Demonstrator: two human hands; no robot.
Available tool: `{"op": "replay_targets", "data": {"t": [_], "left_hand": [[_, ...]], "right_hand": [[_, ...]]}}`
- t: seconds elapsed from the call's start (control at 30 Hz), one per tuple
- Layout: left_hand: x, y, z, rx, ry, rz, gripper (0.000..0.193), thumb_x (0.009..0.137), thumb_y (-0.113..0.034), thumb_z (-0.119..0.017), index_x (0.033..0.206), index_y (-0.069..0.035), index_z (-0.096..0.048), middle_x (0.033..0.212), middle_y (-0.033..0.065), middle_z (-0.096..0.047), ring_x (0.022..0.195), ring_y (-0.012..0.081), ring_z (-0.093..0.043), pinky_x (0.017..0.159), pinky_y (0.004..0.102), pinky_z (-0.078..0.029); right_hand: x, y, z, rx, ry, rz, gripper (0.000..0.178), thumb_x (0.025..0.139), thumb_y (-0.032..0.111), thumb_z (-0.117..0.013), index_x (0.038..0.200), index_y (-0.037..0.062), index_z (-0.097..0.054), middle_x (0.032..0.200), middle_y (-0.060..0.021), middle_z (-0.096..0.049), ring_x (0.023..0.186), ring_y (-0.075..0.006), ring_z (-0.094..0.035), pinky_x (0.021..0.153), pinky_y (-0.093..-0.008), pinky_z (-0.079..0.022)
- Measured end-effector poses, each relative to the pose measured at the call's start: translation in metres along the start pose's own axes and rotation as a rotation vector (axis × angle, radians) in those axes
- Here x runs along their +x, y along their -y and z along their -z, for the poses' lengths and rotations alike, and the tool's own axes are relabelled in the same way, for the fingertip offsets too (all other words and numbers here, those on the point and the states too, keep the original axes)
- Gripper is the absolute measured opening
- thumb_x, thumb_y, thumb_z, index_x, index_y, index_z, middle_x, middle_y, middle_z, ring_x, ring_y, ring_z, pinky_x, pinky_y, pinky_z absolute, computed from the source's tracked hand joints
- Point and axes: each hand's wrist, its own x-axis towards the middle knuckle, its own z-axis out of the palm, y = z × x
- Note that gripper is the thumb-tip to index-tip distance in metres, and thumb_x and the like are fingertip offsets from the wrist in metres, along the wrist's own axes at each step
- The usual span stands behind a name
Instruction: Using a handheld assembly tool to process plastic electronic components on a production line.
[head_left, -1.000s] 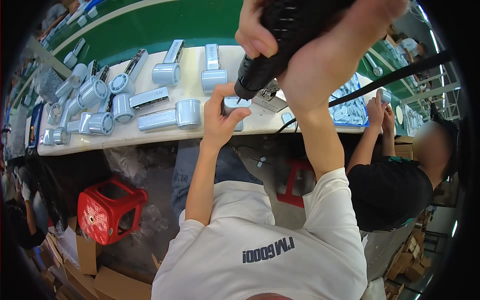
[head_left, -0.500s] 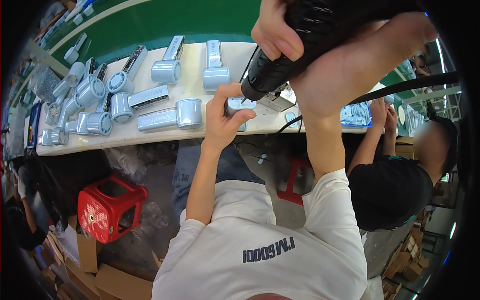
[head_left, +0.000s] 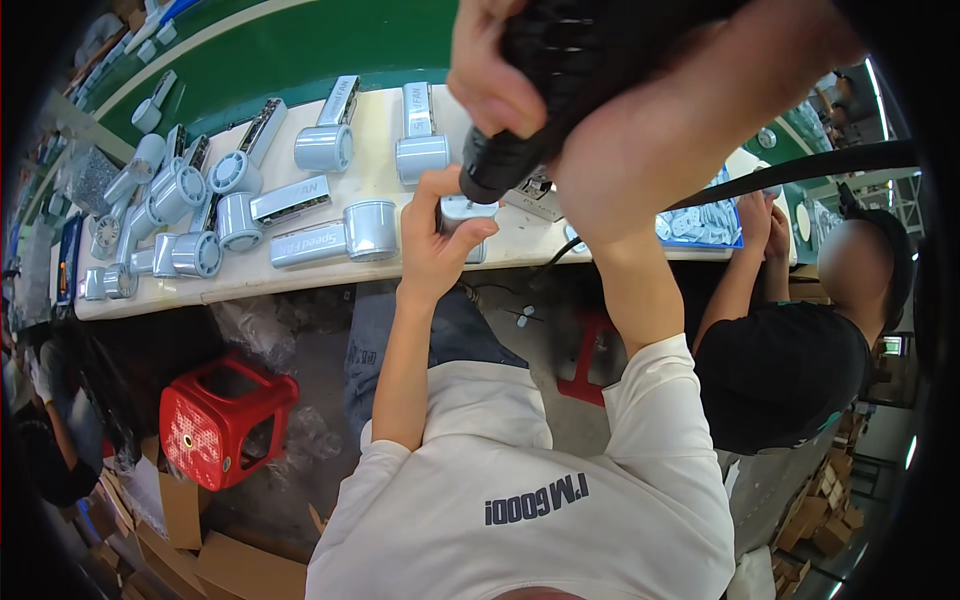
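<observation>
Pale-blue fan part (head_left: 457,211) is gripped in left hand (head_left: 430,242) at the surface's (head_left: 378,120) front edge. Black power screwdriver (head_left: 570,55) is held in right hand (head_left: 625,165), its bit set against the part's top.

a wide head-worn fisheye view looks steeply down, upright, facing out over the worktable (head_left: 380,120) toward twelve o'clock. the wearer's white shirt (head_left: 520,445) fills six o'clock; the right hand (head_left: 640,155) looms large and very close around one o'clock, the worktable lying farther off, its front edge curved.
</observation>
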Motion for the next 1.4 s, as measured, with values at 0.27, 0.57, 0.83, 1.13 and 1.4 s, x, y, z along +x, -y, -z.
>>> {"op": "replay_targets", "data": {"t": [0.27, 0.57, 0.83, 1.13, 1.4], "left_hand": [[-0.001, -0.003, 0.0, -0.01, -0.009, 0.03, 0.036, 0.08, -0.025, -0.072, 0.098, -0.004, -0.049, 0.087, 0.0063, -0.063, 0.075, 0.0104, -0.055, 0.068, 0.0227, -0.044], [-0.005, 0.012, 0.006, -0.004, -0.024, 0.012, 0.037, 0.081, -0.026, -0.071, 0.102, -0.004, -0.05, 0.087, 0.0056, -0.062, 0.074, 0.01, -0.055, 0.067, 0.022, -0.044], [0.042, -0.02, 0.004, -0.048, -0.009, 0.065, 0.034, 0.087, -0.025, -0.065, 0.108, -0.005, -0.049, 0.087, 0.0064, -0.06, 0.07, 0.0082, -0.054, 0.064, 0.0213, -0.044], [0.25, 0.045, 0.046, 0.797, 0.29, -0.021, 0.048, 0.078, -0.025, -0.068, 0.115, 0.0, -0.049, 0.094, 0.0166, -0.059, 0.085, 0.0289, -0.058, 0.075, 0.0371, -0.047], [0.295, 0.145, 0.111, 1.234, -0.027, -0.221, 0.035, 0.079, -0.023, -0.068, 0.105, -0.001, -0.059, 0.094, 0.0132, -0.066, 0.081, 0.0278, -0.063, 0.072, 0.0356, -0.05]], "right_hand": [[-0.001, 0.005, 0.005, -0.067, -0.032, -0.009, 0.087, 0.075, 0.081, -0.036, 0.113, 0.0031, -0.041, 0.076, -0.0059, -0.045, 0.041, -0.0099, -0.038, 0.039, -0.0223, -0.032], [-0.006, 0.018, 0.012, -0.124, -0.074, -0.023, 0.087, 0.074, 0.082, -0.037, 0.113, 0.0039, -0.042, 0.077, -0.0056, -0.045, 0.042, -0.0097, -0.038, 0.039, -0.0227, -0.032], [-0.083, 0.025, 0.064, 0.048, -0.35, 0.15, 0.088, 0.071, 0.082, -0.043, 0.118, 0.0076, -0.041, 0.083, -0.0063, -0.047, 0.042, -0.0111, -0.039, 0.039, -0.0221, -0.032], [-0.14, -0.02, 0.085, -0.404, -0.62, -0.096, 0.096, 0.067, 0.083, -0.047, 0.116, 0.0014, -0.038, 0.079, -0.0091, -0.047, 0.046, -0.012, -0.043, 0.043, -0.0216, -0.034], [-0.135, -0.023, 0.081, -0.447, -0.612, -0.086, 0.099, 0.068, 0.081, -0.05, 0.114, -0.006, -0.039, 0.077, -0.0088, -0.047, 0.049, -0.0112, -0.045, 0.044, -0.0202, -0.034]]}}
